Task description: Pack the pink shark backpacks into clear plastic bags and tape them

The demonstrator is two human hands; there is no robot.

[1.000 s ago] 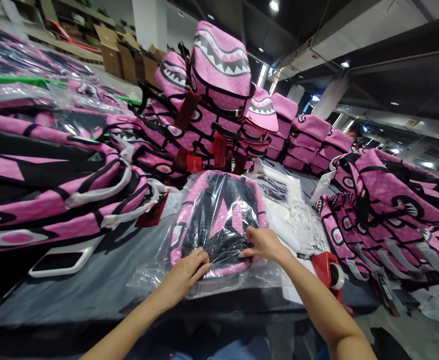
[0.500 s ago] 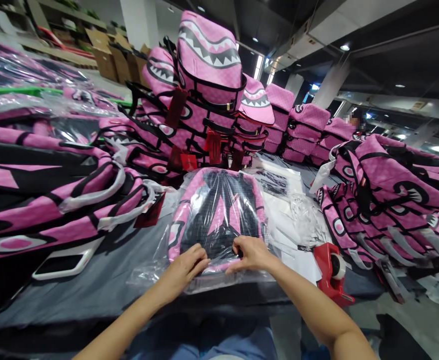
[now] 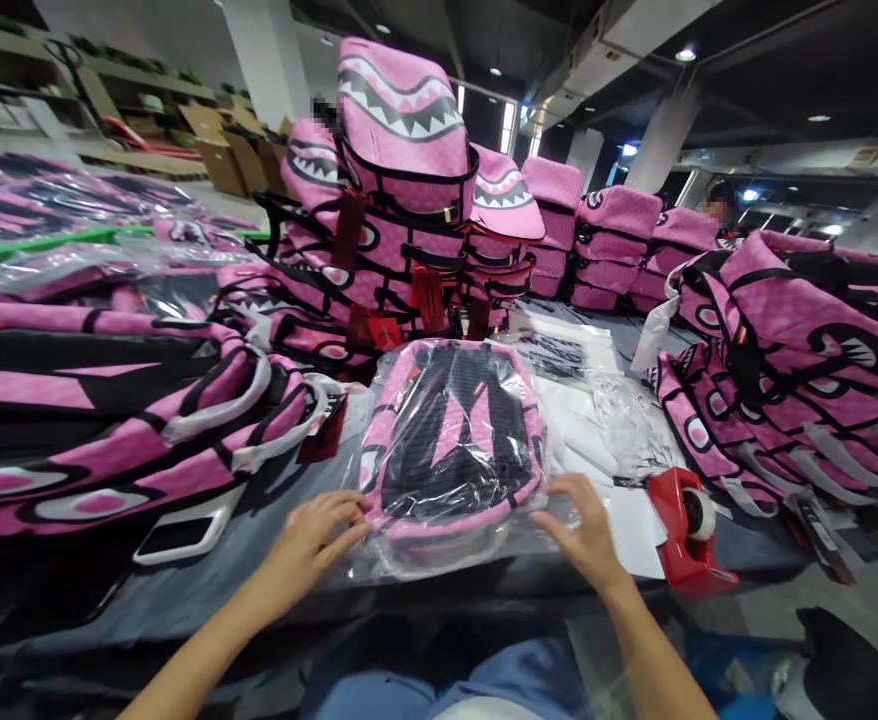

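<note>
A pink-and-black backpack [image 3: 465, 435] lies flat in front of me inside a clear plastic bag [image 3: 439, 560]. Its black back panel faces up. At the bag's near left corner, my left hand [image 3: 326, 530] has its fingers and thumb closed on the loose plastic. By the near right corner is my right hand [image 3: 581, 525], its thumb and fingers apart, with the fingertips at the plastic's edge. A red tape dispenser [image 3: 683, 545] stands right of that hand.
Stacked pink backpacks rise at the left [image 3: 131, 420], behind [image 3: 409, 180] and at the right [image 3: 821, 340]. A white-cased phone [image 3: 188, 525] lies at the left. Paper sheets and clear plastic packets [image 3: 626, 420] lie right of the bagged backpack. Cardboard boxes [image 3: 229, 150] stand farther back.
My hands have moved apart from the middle of the bag's near edge to its two near corners. The right hand's fingers have spread. The camera view has shifted slightly.
</note>
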